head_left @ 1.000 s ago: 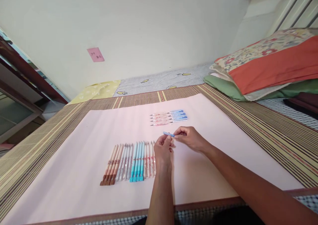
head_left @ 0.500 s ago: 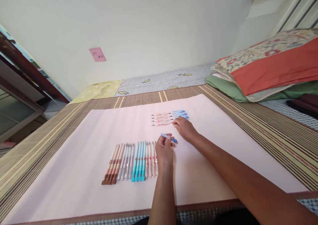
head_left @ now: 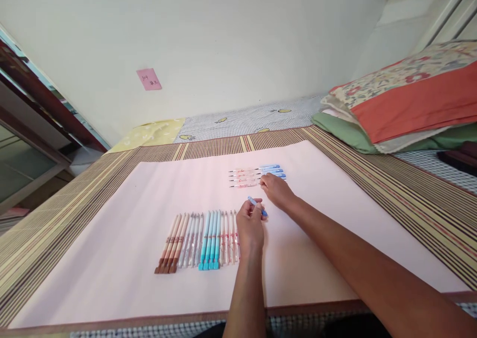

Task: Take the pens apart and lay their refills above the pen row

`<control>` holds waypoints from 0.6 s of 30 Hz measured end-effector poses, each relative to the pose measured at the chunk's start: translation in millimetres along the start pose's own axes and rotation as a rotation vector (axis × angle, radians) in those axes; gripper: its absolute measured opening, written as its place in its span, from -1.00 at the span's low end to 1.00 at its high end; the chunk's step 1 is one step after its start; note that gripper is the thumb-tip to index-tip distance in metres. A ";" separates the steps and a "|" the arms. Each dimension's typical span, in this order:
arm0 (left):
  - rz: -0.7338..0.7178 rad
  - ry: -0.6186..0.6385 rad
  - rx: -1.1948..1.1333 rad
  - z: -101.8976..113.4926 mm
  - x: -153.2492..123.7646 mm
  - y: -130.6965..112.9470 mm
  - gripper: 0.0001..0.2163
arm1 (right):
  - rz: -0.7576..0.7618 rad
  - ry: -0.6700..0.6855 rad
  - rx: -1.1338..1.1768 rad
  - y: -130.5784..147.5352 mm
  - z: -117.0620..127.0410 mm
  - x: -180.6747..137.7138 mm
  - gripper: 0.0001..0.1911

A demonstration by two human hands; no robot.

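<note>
My left hand [head_left: 251,223] is closed around a short, slim blue pen cap [head_left: 264,212], pinched between thumb and fingers, with its middle hidden by the thumb. Farther off, my right hand [head_left: 276,189] has its fingers pinched on the nearest pen [head_left: 244,185] of a small row of clear pens with pink print and blue ends [head_left: 271,167]. That row lies sideways, tips to the left. Left of my left hand lie upright-set groups of pens: brown-ended pens [head_left: 174,246], pale clear pens [head_left: 191,243], turquoise pens [head_left: 210,243] and red-patterned clear pens [head_left: 227,243], partly covered by my hand.
A pale pink sheet [head_left: 122,218] lies under the pens on a striped mat [head_left: 89,194]. Folded bedding in red and floral cloth [head_left: 413,104] is piled at the right. A pink note [head_left: 149,79] sticks to the wall behind.
The blue cap in my left hand has turned to a steeper slant. My right hand stays at the nearest pen of the blue-ended row. The view has shifted slightly.
</note>
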State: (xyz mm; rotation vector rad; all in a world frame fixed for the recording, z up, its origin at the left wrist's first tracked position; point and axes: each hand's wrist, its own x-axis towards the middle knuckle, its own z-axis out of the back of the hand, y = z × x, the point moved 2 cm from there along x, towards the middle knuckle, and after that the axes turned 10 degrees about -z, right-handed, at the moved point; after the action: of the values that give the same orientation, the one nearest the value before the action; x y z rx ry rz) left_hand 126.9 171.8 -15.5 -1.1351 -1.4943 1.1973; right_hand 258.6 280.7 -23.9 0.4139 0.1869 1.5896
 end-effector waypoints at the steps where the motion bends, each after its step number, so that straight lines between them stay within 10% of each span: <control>1: -0.002 0.001 -0.002 -0.1 0.3 0.8 -0.72 | -0.005 0.002 0.010 -0.3 -0.9 0.8 -0.86; 18: 0.018 0.017 0.005 -1.3 0.4 0.8 -0.73 | 0.121 0.007 -0.103 7.9 6.3 -9.1 -0.87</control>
State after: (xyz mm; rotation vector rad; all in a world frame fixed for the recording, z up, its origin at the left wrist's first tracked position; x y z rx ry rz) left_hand 128.2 172.5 -16.1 -1.1549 -1.4699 1.2002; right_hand 253.7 270.3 -16.5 0.3451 0.0862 1.7112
